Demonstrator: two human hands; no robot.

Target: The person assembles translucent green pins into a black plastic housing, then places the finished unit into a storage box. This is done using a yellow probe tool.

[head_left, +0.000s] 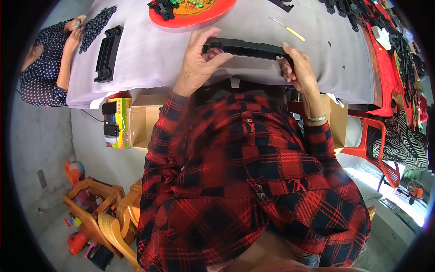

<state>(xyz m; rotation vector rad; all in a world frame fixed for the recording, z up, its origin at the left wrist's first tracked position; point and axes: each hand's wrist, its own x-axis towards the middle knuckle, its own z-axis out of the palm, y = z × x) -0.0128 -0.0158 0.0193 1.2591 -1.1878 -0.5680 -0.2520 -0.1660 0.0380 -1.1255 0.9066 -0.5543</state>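
left hand point(200, 61) and right hand point(300, 68) each pinch one end of a slim black plastic bar point(250, 48), above the near part of the grey desk point(149, 63). even, light pressure should keep it steady; the yellow-handled pick point(295, 33) lies farther off.

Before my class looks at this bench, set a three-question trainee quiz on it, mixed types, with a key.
1. True or false: the left hand and the right hand of the person in plaid both hold the long black part.
2. What colour is the handle of the slim tool? A) blue B) yellow C) white
3. Fill in: seen from above, the red plate lies to the ____ of that tool.

Key: 1 true; 2 B; 3 left.
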